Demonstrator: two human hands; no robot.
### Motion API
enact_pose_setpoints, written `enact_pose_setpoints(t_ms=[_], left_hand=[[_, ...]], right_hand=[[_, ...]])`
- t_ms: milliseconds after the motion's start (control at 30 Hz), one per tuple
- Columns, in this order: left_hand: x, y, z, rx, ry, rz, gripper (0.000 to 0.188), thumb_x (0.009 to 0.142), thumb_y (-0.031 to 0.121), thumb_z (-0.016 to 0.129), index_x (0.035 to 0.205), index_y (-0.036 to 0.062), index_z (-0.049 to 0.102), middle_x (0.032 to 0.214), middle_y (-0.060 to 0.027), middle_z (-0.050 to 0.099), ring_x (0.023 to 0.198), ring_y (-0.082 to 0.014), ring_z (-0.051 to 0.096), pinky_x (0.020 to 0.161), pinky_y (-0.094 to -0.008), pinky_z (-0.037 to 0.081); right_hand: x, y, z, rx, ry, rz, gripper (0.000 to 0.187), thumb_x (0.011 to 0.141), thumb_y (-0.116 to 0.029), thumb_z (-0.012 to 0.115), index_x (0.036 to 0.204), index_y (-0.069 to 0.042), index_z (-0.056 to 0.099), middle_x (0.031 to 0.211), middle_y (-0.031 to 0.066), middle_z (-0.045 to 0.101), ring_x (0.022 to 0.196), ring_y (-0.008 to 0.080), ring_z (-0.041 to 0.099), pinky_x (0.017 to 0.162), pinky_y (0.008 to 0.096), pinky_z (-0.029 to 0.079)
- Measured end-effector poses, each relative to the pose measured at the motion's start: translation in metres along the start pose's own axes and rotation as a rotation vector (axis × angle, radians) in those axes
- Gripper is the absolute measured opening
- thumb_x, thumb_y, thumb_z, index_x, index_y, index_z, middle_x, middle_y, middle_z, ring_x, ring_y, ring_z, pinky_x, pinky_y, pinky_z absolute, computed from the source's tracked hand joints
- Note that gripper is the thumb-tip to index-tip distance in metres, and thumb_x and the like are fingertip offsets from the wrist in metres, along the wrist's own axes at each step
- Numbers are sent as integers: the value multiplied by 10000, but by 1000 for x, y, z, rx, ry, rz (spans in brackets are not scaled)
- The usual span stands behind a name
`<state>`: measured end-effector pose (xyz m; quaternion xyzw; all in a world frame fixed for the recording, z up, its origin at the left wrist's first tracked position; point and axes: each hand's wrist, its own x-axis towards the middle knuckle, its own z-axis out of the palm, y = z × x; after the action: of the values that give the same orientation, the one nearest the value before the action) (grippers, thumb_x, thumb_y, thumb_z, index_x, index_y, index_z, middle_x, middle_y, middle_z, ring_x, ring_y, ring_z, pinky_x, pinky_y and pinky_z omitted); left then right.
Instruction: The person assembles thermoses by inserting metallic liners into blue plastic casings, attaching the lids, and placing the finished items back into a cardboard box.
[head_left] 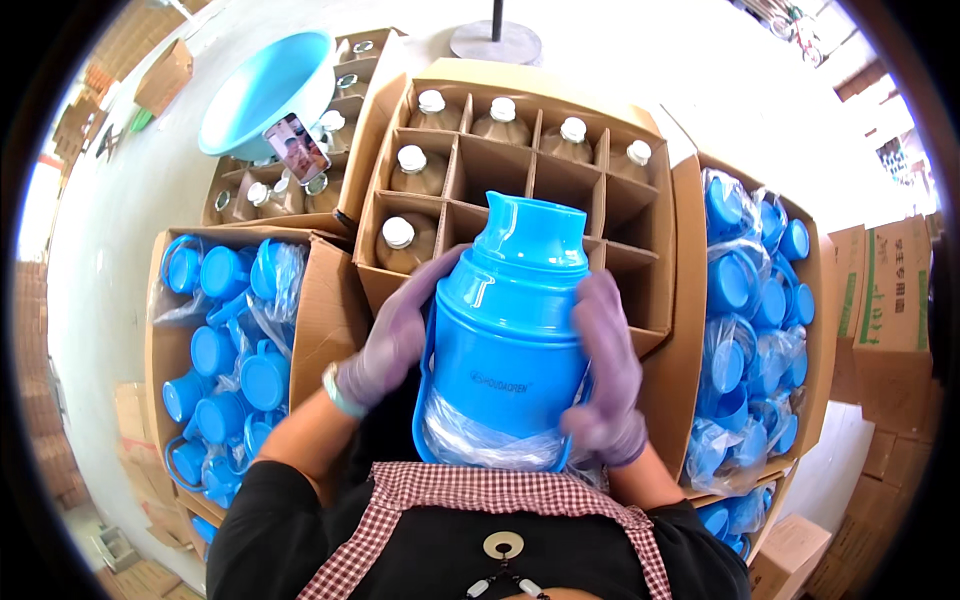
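In front of my chest a blue plastic thermos jug casing (512, 340) stands upright, its pouring spout at the top. A crumpled clear plastic bag (480, 430) is gathered round its lower part. My left hand (402, 322), in a purple glove, presses against the casing's left side near the blue handle (424, 395). Against the right side lies my right hand (610, 370), gloved too, slightly blurred, with fingers along the casing. Between them the two hands hold it. Just beyond is a divided carton (560, 176) with several white-capped glass liners (418, 168); some compartments have no liner showing.
Open cartons of blue plastic lidded parts stand at left (325, 320) and right (690, 220). At the far left a light-blue basin (265, 95) and a phone (296, 148) rest over another liner carton. A round stand base (496, 42) is on the floor beyond.
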<state>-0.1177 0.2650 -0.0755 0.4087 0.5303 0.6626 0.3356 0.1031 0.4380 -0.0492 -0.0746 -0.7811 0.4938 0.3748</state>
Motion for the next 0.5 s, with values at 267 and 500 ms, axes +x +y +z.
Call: enact_pose_setpoints(t_ms=[267,500], left_hand=[[4,-11,-13,45,6,76,525,1094,318,417,1481,-28,495,1439,-180,577,1341,-271,550,1145,-374,409],[-20,12,-13,468,41,-29,761,1052,604,453,1384,-65,597,1358,-261,640,1315,-417,593,1241,-495,290]], right_hand=[[-1,20,-4,-91,-57,-7,847,1046,-626,410,1517,76,452,1603,278,413,1495,414,405,1232,455,303],[-4,16,0,114,-65,173,805,1069,-583,420,1528,79,433,1602,302,397,1521,404,365,1243,454,282]])
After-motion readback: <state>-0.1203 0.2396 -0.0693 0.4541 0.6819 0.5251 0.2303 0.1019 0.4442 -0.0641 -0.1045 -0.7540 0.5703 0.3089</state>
